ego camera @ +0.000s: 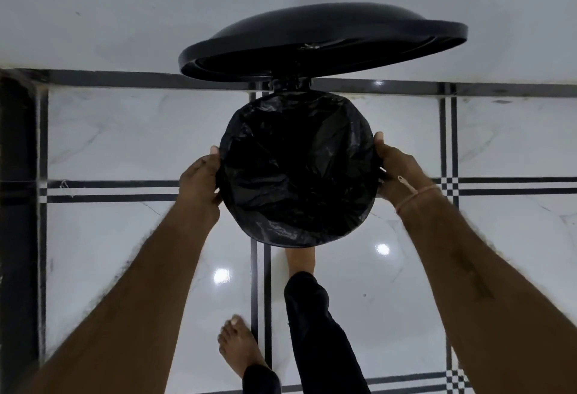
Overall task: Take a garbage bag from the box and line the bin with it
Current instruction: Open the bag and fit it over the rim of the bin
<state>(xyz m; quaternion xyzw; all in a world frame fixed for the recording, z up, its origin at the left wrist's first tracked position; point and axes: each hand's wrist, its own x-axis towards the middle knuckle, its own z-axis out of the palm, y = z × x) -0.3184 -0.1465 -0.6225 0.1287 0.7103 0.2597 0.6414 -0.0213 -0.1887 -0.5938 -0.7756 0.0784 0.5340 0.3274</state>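
A round black pedal bin stands on the floor against the wall, its black lid [324, 40] raised open behind it. A crinkled black garbage bag [296, 171] fills the opening and is folded over the rim all round. My left hand [201, 179] grips the bag-covered rim on the left side. Opposite it, my right hand [395, 171] grips the right side, with a thin band around the wrist. My right foot [301, 261] reaches under the front of the bin. The bag box is not in view.
Glossy white marble floor [125, 237] with black inlay lines, lamp reflections on it. A white wall [125, 12] rises right behind the bin. A dark vertical edge [15, 206] runs down the far left. My left foot [239, 346] stands nearer to me.
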